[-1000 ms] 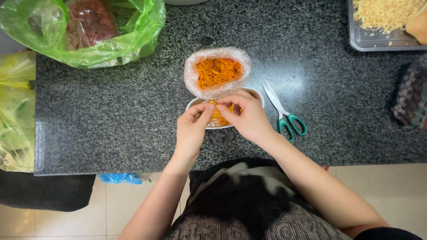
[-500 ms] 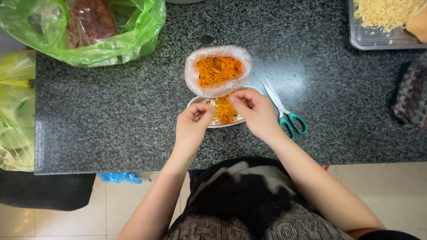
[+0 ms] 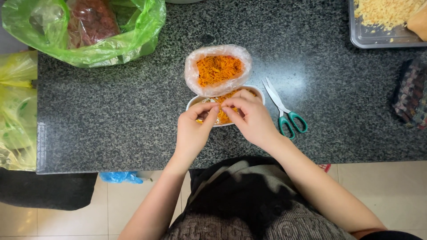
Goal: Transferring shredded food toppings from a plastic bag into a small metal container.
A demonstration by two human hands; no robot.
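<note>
A white oval bowl (image 3: pixel 192 103) of orange shreds sits on the dark speckled counter (image 3: pixel 111 115), near its front edge. My left hand (image 3: pixel 194 130) and my right hand (image 3: pixel 251 118) hover over the bowl, fingertips meeting and pinching some of the orange shreds (image 3: pixel 222 116). Just behind the bowl, touching it, stands a clear plastic bag (image 3: pixel 218 69) rolled open and filled with more orange shreds.
Green-handled scissors (image 3: pixel 284 113) lie right of the bowl. A green plastic bag (image 3: pixel 89 31) with reddish contents sits at the back left, yellow bags (image 3: pixel 15 111) off the left edge. A metal tray (image 3: pixel 378 26) of pale grated food is back right, a patterned cloth (image 3: pixel 411 91) at the right.
Both hands have stayed over the bowl, working the shreds; the fingertips parted slightly and have come together again. Nothing else has moved.
</note>
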